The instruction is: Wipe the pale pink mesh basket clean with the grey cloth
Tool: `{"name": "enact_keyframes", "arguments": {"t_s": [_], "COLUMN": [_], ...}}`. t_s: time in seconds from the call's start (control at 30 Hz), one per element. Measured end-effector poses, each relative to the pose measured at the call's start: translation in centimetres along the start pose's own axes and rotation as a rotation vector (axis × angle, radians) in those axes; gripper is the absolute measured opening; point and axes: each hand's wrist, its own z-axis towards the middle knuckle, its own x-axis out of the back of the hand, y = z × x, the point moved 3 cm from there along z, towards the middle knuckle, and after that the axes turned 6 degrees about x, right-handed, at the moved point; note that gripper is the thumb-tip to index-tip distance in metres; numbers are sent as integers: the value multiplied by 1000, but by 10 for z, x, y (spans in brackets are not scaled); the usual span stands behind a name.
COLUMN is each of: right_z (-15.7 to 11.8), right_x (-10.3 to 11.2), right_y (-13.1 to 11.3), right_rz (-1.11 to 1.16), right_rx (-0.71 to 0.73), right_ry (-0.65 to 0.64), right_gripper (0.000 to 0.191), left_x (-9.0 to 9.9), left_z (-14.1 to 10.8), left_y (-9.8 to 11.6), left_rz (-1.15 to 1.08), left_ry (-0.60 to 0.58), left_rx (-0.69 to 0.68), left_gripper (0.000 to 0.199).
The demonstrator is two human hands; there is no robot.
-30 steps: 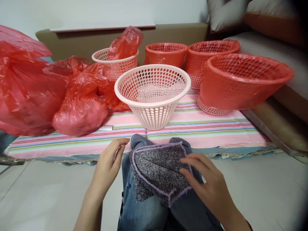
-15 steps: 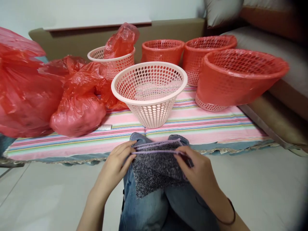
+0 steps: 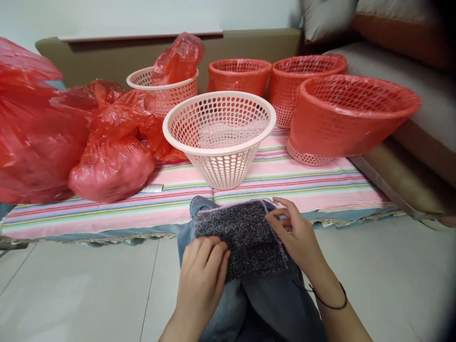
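Observation:
A dark grey speckled cloth with lilac edging lies spread across my jeans-clad lap. My left hand is at its lower left side, fingers curled together over the edge; the fingertips are partly hidden. My right hand is by the upper right corner, fingers bent and apart, with the fingertips at the cloth's right edge. A pale pink perforated plastic basket stands upright just beyond my knees.
Red plastic bags sit at the left on a striped cover. Behind them, a pale basket holds a red bag. Red-lined baskets stand at the right beside stacked cushions. Tiled floor lies below.
The cloth, earlier folded with its lilac edge stretched between both hands, now lies flatter on my lap. My left hand has moved down and right; my right hand has shifted slightly up, its fingers loosened.

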Motion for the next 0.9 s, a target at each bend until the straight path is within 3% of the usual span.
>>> {"name": "enact_keyframes", "arguments": {"t_s": [0.1,0.2,0.43,0.57,0.7,0.8,0.9], "right_z": [-22,-39,-51,-56,-59,-56,-51], "right_x": [4,3,-1,-1,1,2,0], "right_y": [6,13,26,34,35,30,21], "right_rz": [6,3,202,109,35,-51,-126], "right_rx": [-22,-14,-70,-26,-3,19,50], "right_ry": [-57,-72,3,11,-4,19,26], "right_gripper": [59,52,40,36,35,39,44], "left_x": [1,1,3,4,0,0,2], "left_z": [-20,-33,-41,-46,-50,-44,-28], "left_y": [-5,-16,-24,-26,-30,-30,-22], "left_rz": [-32,-11,-148,-199,-238,-272,-225], "left_ry": [-191,-263,-212,-165,-213,-255,-197], "left_rx": [-29,-11,18,2,42,126,164], "left_gripper": [9,24,10,11,9,11,15]}}
